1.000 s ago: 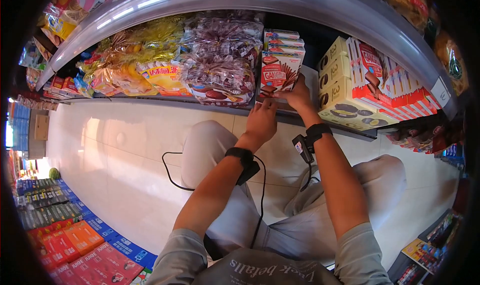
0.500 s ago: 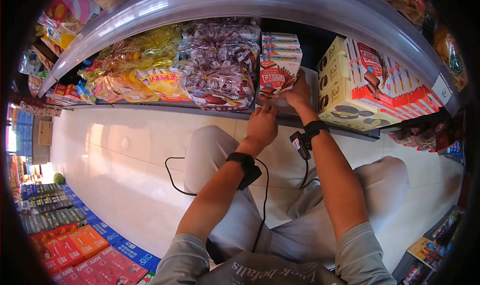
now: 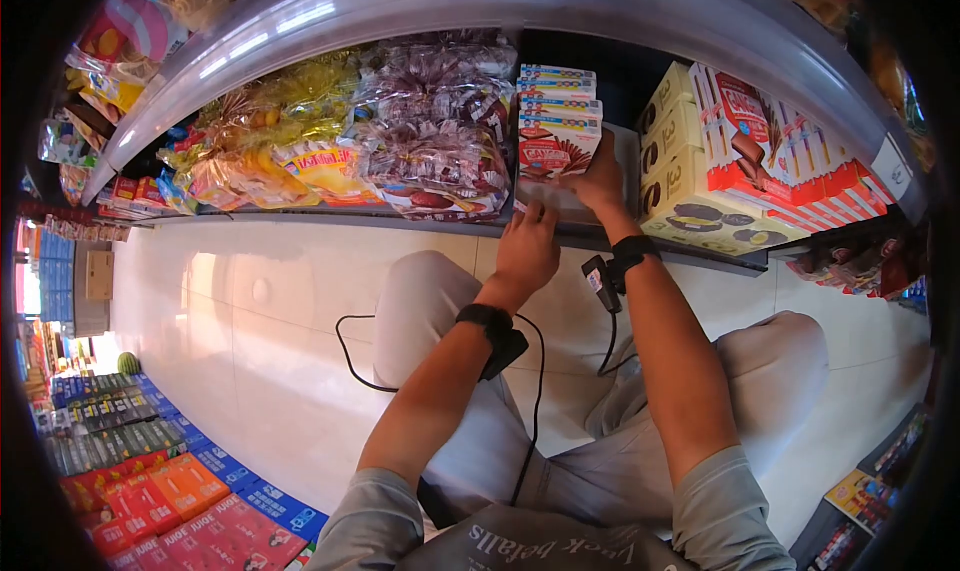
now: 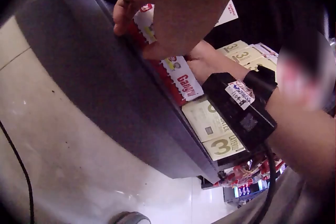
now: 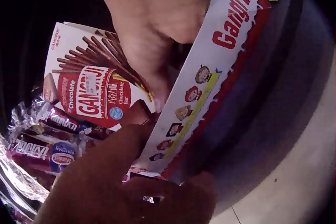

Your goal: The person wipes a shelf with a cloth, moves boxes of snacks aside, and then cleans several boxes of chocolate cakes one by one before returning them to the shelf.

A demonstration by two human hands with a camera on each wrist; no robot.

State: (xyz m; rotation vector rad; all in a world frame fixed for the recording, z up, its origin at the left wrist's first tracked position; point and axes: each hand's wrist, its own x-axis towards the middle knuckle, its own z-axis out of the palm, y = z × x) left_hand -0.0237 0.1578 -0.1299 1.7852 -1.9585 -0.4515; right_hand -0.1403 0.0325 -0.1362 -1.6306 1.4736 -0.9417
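A row of red-and-white Gangrui chocolate stick boxes (image 3: 555, 151) stands on the shelf, the front box's face toward me. Before it runs a low white-and-red carton front (image 5: 184, 103) with cartoon faces. My right hand (image 3: 597, 179) holds the front box at its lower right, thumb across its face, behind the carton front in the right wrist view; its other fingers are mostly hidden. The left hand (image 3: 530, 243) grips the left end of the carton front, with fingers (image 5: 197, 190) outside it and others curled over the inner side.
Cream boxes (image 3: 690, 196) and more Gangrui boxes (image 3: 780, 151) stand to the right. Purple-wrapped snack bags (image 3: 435, 161) adjoin the row on the left. A curved shelf edge (image 3: 480, 6) hangs overhead. A black cable (image 3: 540, 391) trails over my legs.
The front box has tipped more upright: its face shows less and the tops of the row show more. Both hands stay close to the same place; the view has shifted slightly.
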